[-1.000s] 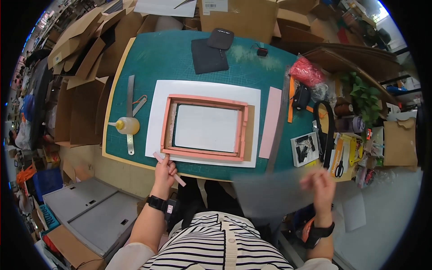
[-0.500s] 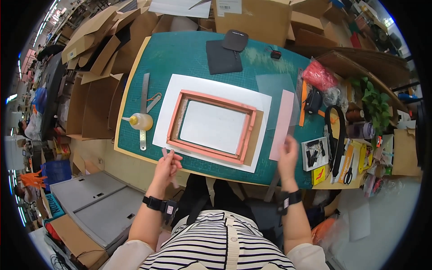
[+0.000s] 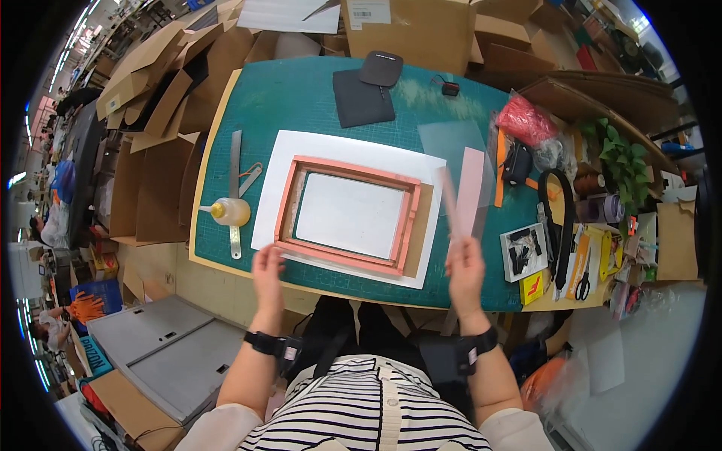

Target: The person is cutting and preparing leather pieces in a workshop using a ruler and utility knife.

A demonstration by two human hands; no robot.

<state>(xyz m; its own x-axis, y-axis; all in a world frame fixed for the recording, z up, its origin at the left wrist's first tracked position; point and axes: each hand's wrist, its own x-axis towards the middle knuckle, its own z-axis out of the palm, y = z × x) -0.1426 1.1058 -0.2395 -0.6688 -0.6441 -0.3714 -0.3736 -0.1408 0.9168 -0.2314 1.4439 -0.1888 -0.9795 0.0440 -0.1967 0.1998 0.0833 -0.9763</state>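
Observation:
A rectangular pink frame [image 3: 338,263] lies on a white sheet [image 3: 263,203], with a white panel [image 3: 350,214] showing inside it. At the frame's lower left corner is my left hand [image 3: 268,279], its fingers loosely bent and apart, with nothing visible in them. My right hand [image 3: 465,274] is closed on the lower end of a thin pink strip [image 3: 449,199], which points up and away and is smeared by motion. Just right of it, a wider pink strip [image 3: 470,188] lies partly over a clear sheet [image 3: 436,143].
On the green cutting mat [image 3: 286,90], a yellow-capped bottle [image 3: 229,212] rests across a steel ruler [image 3: 235,161] at left. Dark pouches [image 3: 362,98] lie at the far side. A white tray of small black parts [image 3: 524,253] and scissors [image 3: 582,286] sit at right.
The thin pink strip was in my left hand and is now in my right. My right hand has moved a little left and nearer; the left has shifted slightly left and away.

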